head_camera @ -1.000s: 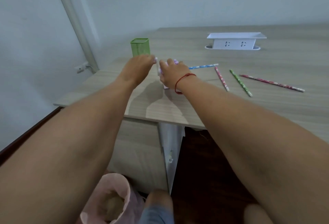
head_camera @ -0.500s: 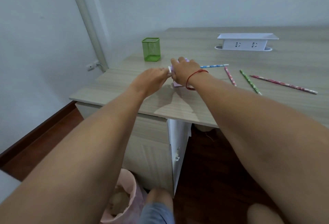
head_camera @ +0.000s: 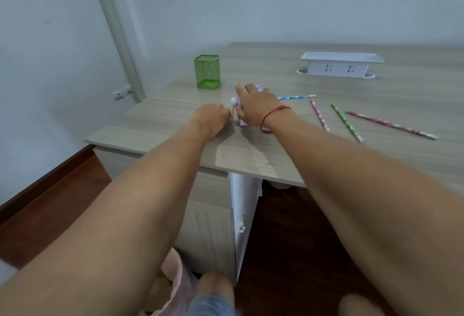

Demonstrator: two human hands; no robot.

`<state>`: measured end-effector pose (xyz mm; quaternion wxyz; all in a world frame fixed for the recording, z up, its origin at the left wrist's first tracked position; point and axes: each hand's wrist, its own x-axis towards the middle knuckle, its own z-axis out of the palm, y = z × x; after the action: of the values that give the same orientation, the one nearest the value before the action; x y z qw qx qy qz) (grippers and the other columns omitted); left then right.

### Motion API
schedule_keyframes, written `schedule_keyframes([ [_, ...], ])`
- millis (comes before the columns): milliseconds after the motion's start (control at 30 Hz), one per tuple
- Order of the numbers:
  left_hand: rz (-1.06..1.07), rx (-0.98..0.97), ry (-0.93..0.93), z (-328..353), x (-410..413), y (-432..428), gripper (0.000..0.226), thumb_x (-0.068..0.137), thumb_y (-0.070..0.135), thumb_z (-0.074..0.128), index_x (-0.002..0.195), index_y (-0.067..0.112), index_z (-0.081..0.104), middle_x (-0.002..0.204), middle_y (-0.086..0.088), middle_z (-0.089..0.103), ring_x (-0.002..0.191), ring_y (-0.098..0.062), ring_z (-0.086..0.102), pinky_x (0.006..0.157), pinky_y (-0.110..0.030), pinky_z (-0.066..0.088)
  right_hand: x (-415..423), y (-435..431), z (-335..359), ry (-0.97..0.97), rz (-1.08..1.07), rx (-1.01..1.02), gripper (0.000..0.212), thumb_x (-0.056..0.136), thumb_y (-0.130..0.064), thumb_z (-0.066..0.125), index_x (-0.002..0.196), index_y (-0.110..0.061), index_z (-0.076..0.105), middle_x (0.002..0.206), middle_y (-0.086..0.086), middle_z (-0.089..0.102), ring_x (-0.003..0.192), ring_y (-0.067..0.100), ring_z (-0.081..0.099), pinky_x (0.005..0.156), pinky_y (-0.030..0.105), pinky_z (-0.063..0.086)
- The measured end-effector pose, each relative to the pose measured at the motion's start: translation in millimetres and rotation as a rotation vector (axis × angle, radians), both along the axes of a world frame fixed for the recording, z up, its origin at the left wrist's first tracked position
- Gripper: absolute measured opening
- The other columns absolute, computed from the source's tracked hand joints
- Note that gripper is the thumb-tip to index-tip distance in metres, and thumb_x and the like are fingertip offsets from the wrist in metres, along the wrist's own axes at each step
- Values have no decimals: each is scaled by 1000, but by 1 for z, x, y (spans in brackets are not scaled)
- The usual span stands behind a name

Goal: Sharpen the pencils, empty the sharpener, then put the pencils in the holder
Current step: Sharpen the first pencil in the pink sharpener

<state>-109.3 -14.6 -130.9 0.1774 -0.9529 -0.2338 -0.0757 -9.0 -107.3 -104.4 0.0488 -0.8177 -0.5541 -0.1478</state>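
My right hand (head_camera: 256,108) fingers clamp the pink sharpener (head_camera: 237,112) on the table (head_camera: 251,150), my left hand (head_camera: 211,118) fingers curled closed against its side, four pencils (head_camera: 319,114) lying right.

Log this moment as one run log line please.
right hand on sharpener | left hand at its side | four pencils on desk | holder empty

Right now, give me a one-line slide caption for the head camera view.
Both hands, left hand and right hand, work a pink sharpener beside four loose pencils and an empty green holder.
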Motion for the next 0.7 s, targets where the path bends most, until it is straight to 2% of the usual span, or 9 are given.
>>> schedule_keyframes([
  [200,71,-9,-22,-3,10,9,29,100,18,39,113,10,64,113,-14,66,106,-33,63,85,-39,48,-1,-1,6,118,-5,-5,46,96,-32,44,137,-12,37,142,13,39,127,38,45,102,43,39],
  [300,69,-62,-75,-6,9,14,28,100,18,38,115,11,60,114,-14,64,106,-33,62,83,-40,48,8,-12,11,249,9,-19,72,85,-30,61,144,-8,26,147,13,36,125,38,49,101,41,42],
  [367,73,-100,-95,-3,9,14,29,101,16,36,121,12,56,117,-15,62,107,-33,60,82,-39,46,18,-20,15,352,-13,-7,81,79,-23,69,144,-6,24,147,13,32,126,36,48,102,40,45],
  [433,85,-117,-82,0,7,12,31,102,17,35,125,13,56,119,-15,60,109,-33,60,85,-39,47,23,-27,19,457,-54,23,81,75,-15,74,142,-6,28,145,15,33,123,34,50,101,40,46],
  [467,86,-114,-74,1,6,10,32,102,17,35,125,13,57,119,-15,61,109,-33,60,86,-39,47,24,-30,20,478,-67,19,74,76,-13,73,138,-6,34,142,15,39,121,33,51,100,39,47],
  [567,80,-141,-65,3,0,4,31,102,19,36,123,14,58,119,-16,61,108,-34,61,86,-37,47,20,-38,26,320,-118,-74,44,87,-11,58,129,-11,46,130,11,56,118,31,55,98,37,44],
  [700,121,-215,-62,11,-8,-4,32,101,20,39,120,9,62,118,-18,64,107,-35,62,88,-37,48,12,-42,28,90,-194,-95,34,93,-2,44,124,-12,52,127,9,59,119,30,56,98,37,39],
])
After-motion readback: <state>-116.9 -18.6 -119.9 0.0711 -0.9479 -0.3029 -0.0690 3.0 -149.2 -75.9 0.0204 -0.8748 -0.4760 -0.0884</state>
